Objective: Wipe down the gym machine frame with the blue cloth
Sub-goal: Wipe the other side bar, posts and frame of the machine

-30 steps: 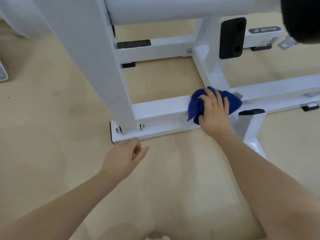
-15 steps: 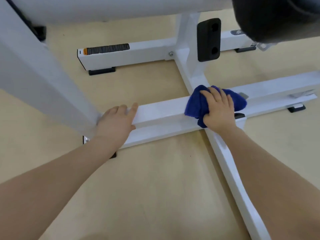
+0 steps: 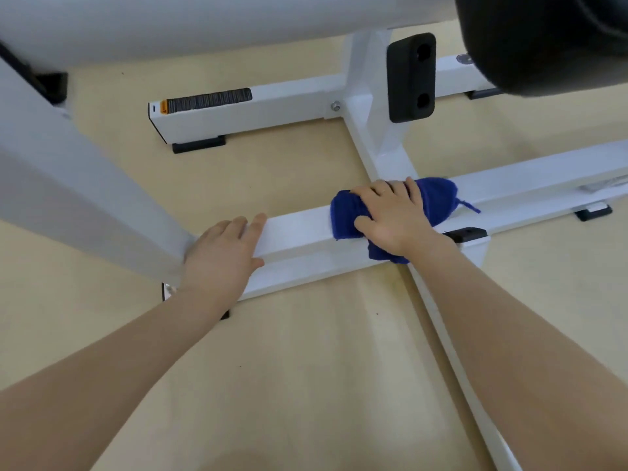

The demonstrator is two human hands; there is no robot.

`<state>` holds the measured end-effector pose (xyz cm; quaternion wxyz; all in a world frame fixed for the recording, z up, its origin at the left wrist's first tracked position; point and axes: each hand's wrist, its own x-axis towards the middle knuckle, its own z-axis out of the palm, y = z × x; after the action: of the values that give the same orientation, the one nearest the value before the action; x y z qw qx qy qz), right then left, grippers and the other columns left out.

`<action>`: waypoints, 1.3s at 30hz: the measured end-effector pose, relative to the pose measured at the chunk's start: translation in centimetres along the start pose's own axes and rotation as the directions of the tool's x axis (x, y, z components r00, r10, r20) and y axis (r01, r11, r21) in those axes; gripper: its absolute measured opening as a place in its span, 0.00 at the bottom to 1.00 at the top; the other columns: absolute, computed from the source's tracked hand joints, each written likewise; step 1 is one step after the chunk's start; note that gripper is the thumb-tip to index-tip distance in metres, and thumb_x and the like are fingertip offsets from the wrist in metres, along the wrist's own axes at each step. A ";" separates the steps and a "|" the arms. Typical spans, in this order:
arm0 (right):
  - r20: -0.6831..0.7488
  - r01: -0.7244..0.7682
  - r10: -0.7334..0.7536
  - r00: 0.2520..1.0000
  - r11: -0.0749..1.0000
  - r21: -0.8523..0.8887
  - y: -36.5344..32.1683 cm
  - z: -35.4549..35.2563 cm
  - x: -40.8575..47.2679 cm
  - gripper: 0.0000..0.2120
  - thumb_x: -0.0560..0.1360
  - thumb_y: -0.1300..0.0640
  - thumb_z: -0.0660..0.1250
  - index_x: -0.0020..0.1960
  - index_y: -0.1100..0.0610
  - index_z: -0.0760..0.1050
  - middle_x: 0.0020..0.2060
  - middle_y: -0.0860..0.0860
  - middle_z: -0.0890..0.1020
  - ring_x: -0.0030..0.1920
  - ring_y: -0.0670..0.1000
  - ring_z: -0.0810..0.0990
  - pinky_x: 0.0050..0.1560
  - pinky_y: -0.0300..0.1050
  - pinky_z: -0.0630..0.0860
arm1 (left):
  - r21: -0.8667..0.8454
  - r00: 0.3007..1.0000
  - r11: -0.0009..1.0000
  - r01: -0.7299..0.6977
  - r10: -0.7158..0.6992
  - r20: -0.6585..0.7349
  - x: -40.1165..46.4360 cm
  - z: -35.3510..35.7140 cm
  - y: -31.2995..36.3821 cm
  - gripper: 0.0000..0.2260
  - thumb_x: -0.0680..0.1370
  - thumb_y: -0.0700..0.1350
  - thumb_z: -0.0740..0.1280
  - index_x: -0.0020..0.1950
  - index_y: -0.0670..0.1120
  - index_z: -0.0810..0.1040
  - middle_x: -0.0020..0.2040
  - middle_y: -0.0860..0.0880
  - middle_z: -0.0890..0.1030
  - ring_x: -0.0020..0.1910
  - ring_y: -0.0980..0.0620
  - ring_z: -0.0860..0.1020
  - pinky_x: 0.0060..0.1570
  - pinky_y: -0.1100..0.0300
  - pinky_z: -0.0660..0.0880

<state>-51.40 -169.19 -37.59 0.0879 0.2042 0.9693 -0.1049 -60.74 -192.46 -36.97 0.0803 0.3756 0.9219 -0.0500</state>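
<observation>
The white gym machine frame's low cross bar [image 3: 299,229] runs left to right just above the floor. A bunched blue cloth [image 3: 438,198] lies on top of this bar, beside the junction with the bar that runs away from me. My right hand [image 3: 394,219] covers the cloth's middle. Its fingers curl over the far side, and the thumb presses into the cloth's left end. My left hand [image 3: 221,256] rests flat on the bar's left part, fingers straight, close to the slanted white post.
A thick slanted white post [image 3: 68,198] fills the left. Behind stands a rear bar [image 3: 272,107] with a black grip strip and a black rubber block [image 3: 411,76]. A black pad [image 3: 543,39] hangs at top right. Another white bar [image 3: 458,368] runs toward me over the beige floor [image 3: 306,368].
My left hand came up off the floor side and settled flat on the bar. The right hand slid the cloth slightly left along the bar. The view moved closer.
</observation>
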 end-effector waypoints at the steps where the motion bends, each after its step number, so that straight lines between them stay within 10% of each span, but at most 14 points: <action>1: -0.027 -0.029 0.029 0.999 1.000 -0.011 -1.7 0.5 -0.1 0.22 0.78 0.45 0.52 0.70 0.50 0.64 0.67 0.51 0.68 0.69 0.57 0.61 0.73 0.57 0.43 | 0.000 1.000 1.000 -0.002 0.002 0.013 -0.1 0.0 0.1 0.30 0.80 0.51 0.60 0.77 0.46 0.50 0.72 0.45 0.63 0.70 0.44 0.62 0.65 0.55 0.62; 6: -0.153 0.035 -0.041 0.987 0.999 -0.040 -10.9 2.8 -1.0 0.22 0.81 0.47 0.44 0.68 0.53 0.66 0.67 0.52 0.69 0.68 0.58 0.63 0.73 0.57 0.45 | 0.046 0.993 0.999 -0.014 0.008 0.116 -1.6 -1.0 0.0 0.31 0.81 0.41 0.58 0.76 0.41 0.41 0.77 0.43 0.49 0.76 0.48 0.51 0.71 0.61 0.52; 8: -0.117 0.121 -0.125 0.985 0.992 -0.039 -10.4 2.7 -0.9 0.20 0.81 0.50 0.47 0.71 0.52 0.63 0.69 0.50 0.67 0.69 0.56 0.62 0.73 0.55 0.45 | 0.054 0.982 0.981 -0.188 0.188 0.006 -3.9 -1.4 -1.1 0.33 0.73 0.36 0.67 0.74 0.34 0.56 0.74 0.38 0.60 0.72 0.44 0.64 0.66 0.60 0.64; 10: -0.099 0.154 -0.152 0.983 0.988 0.008 -8.9 2.4 -0.8 0.21 0.81 0.50 0.48 0.72 0.50 0.62 0.70 0.48 0.67 0.70 0.53 0.62 0.72 0.52 0.47 | 0.203 0.869 0.889 -0.410 0.449 -0.211 -5.9 -1.1 -3.3 0.25 0.67 0.34 0.67 0.64 0.34 0.72 0.64 0.37 0.75 0.59 0.42 0.78 0.56 0.55 0.73; 13: -0.211 -0.008 0.013 0.977 1.000 0.025 -9.8 3.2 -1.1 0.22 0.79 0.50 0.46 0.69 0.49 0.67 0.68 0.48 0.70 0.69 0.54 0.63 0.73 0.53 0.47 | 0.406 0.698 0.727 -0.554 0.671 -0.250 -8.0 -1.1 -7.5 0.20 0.79 0.33 0.44 0.65 0.35 0.69 0.65 0.39 0.75 0.64 0.40 0.73 0.64 0.49 0.63; 17: -0.192 0.090 -0.095 0.977 0.995 -0.035 -16.9 4.5 -1.5 0.27 0.76 0.48 0.41 0.70 0.50 0.66 0.67 0.50 0.70 0.68 0.56 0.64 0.72 0.55 0.47 | 0.477 0.579 0.641 -0.602 0.761 -0.292 -8.7 -0.8 -11.4 0.15 0.79 0.36 0.52 0.60 0.38 0.74 0.59 0.42 0.79 0.61 0.43 0.72 0.62 0.51 0.66; 21: -0.142 0.300 -0.312 0.940 0.949 -0.098 -17.8 4.6 -1.7 0.31 0.74 0.47 0.40 0.70 0.53 0.67 0.68 0.52 0.71 0.67 0.58 0.68 0.71 0.56 0.54 | 0.010 0.862 0.911 -0.413 0.394 -0.319 -9.9 0.0 -13.4 0.27 0.82 0.55 0.48 0.35 0.44 0.78 0.34 0.48 0.78 0.32 0.45 0.78 0.29 0.56 0.71; 25: -0.309 -0.098 0.115 0.944 0.993 0.069 -15.3 5.5 -2.5 0.26 0.79 0.48 0.42 0.74 0.53 0.62 0.73 0.52 0.65 0.73 0.57 0.59 0.73 0.56 0.47 | -0.556 0.986 0.824 0.108 -0.159 -0.044 -9.3 -1.0 -14.5 0.19 0.76 0.58 0.63 0.61 0.48 0.73 0.56 0.53 0.76 0.51 0.51 0.77 0.43 0.59 0.69; 27: -0.308 -0.260 0.335 0.890 0.930 0.259 -18.4 6.6 -3.2 0.23 0.82 0.52 0.47 0.76 0.54 0.56 0.76 0.51 0.56 0.76 0.56 0.49 0.73 0.54 0.41 | -0.729 0.983 0.668 0.148 -0.181 0.034 -8.4 -0.9 -14.3 0.31 0.74 0.54 0.68 0.73 0.50 0.60 0.67 0.53 0.70 0.60 0.52 0.74 0.50 0.58 0.69; 30: -0.309 -0.120 0.277 0.910 0.889 0.441 -24.1 8.2 -4.5 0.27 0.80 0.49 0.42 0.77 0.56 0.52 0.77 0.50 0.51 0.76 0.55 0.42 0.72 0.50 0.36 | -0.891 0.990 0.438 0.117 -0.119 0.072 -7.3 -0.4 -13.2 0.35 0.75 0.50 0.69 0.76 0.55 0.53 0.69 0.57 0.66 0.63 0.52 0.72 0.55 0.61 0.68; 39: -0.403 -0.297 0.410 0.818 0.901 0.315 -20.9 6.8 -1.8 0.29 0.76 0.48 0.40 0.68 0.52 0.71 0.71 0.51 0.67 0.74 0.57 0.58 0.73 0.57 0.46 | -0.927 0.989 0.355 0.124 -0.121 0.086 -6.6 1.1 -12.4 0.26 0.76 0.50 0.66 0.72 0.60 0.62 0.61 0.54 0.77 0.56 0.59 0.77 0.41 0.75 0.68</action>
<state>-57.55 -190.20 -40.28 -0.1511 0.4097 0.8869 -0.1506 -64.63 -206.00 -36.45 0.2751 0.1954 0.8148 0.4714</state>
